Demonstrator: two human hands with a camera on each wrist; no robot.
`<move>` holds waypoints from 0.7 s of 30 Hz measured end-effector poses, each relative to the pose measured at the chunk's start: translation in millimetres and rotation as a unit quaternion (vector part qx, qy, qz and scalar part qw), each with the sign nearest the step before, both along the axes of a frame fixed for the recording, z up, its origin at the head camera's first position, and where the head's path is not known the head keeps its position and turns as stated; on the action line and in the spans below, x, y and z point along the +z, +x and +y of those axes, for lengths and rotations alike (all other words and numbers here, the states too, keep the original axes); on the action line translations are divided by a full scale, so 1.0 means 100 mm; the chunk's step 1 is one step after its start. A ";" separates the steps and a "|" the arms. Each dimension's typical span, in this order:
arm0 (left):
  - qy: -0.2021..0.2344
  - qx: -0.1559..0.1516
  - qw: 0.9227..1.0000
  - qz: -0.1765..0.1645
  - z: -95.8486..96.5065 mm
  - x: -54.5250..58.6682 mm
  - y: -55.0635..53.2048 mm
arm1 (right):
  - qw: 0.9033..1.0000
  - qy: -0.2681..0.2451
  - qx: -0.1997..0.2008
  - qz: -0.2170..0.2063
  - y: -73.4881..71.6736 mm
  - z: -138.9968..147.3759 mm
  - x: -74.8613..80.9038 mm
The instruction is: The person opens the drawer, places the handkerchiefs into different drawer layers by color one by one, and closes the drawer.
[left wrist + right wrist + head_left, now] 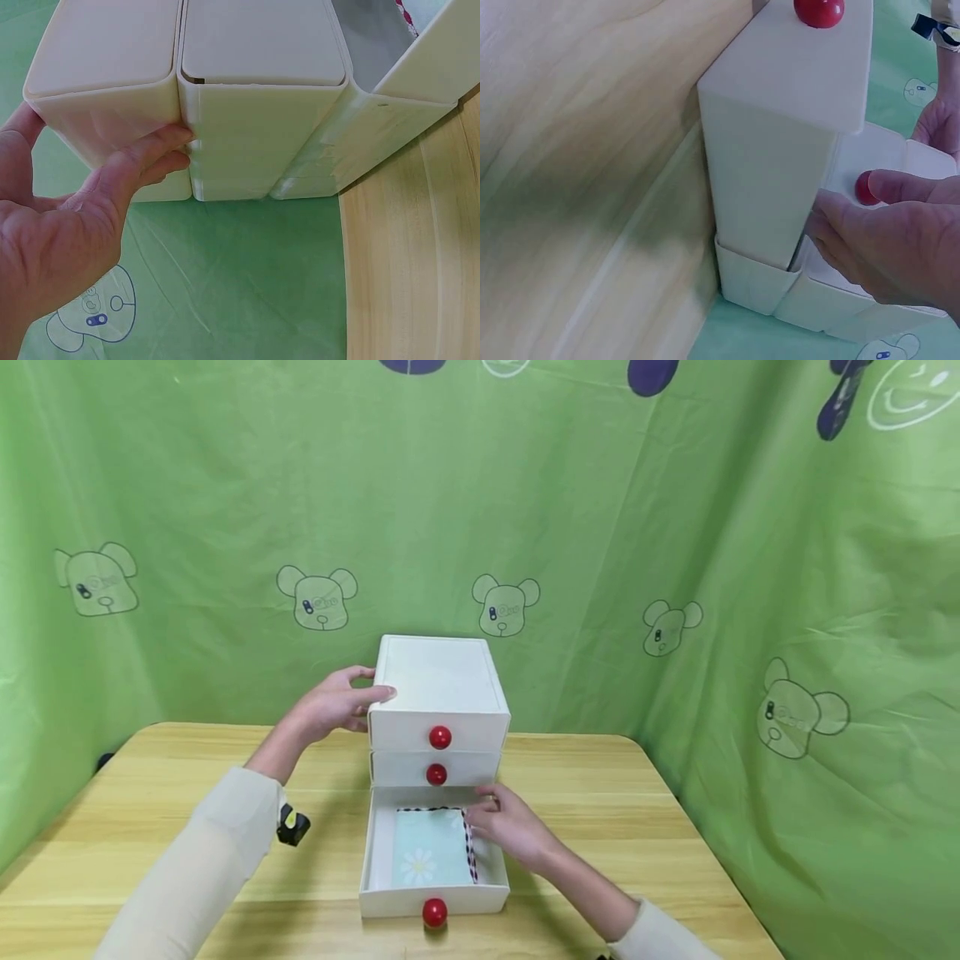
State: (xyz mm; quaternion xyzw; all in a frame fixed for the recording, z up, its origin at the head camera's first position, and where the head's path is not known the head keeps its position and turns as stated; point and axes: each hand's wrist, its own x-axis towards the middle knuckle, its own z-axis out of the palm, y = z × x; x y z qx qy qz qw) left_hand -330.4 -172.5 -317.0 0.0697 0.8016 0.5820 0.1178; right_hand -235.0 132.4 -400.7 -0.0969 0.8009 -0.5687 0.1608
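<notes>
A white three-drawer box (438, 677) with red knobs stands on the table, its bottom drawer (431, 902) pulled out. Inside that drawer lies a flat, pale blue piece (427, 852) with a white daisy and a dark checkered edge along its top and right; whether it is cloth or paper I cannot tell. My left hand (337, 700) rests on the box's upper left corner, thumb on top, fingers against the side wall (127, 127). My right hand (517, 831) reaches over the drawer's right wall, fingers loosely bent near the piece's upper right corner. In the right wrist view the drawer wall partly hides its fingertips.
The wooden table (615, 827) extends to both sides of the box. A green curtain (570, 527) with bear drawings hangs behind and to the right. The upper two drawers, with red knobs (440, 737), are closed. A dark band (292, 825) sits by the left sleeve.
</notes>
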 end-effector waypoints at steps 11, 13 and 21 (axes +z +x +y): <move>0.000 0.000 1.000 -0.001 0.00 0.01 0.01 | 0.998 -0.055 0.039 -0.008 0.12 -0.03 0.09; 0.000 0.000 1.000 -0.001 0.00 0.01 0.01 | 0.997 -0.063 0.049 -0.017 0.16 -0.04 0.10; 0.003 -0.003 1.000 -0.002 0.00 0.00 -0.01 | 0.987 -0.097 0.098 -0.076 0.39 -0.09 0.13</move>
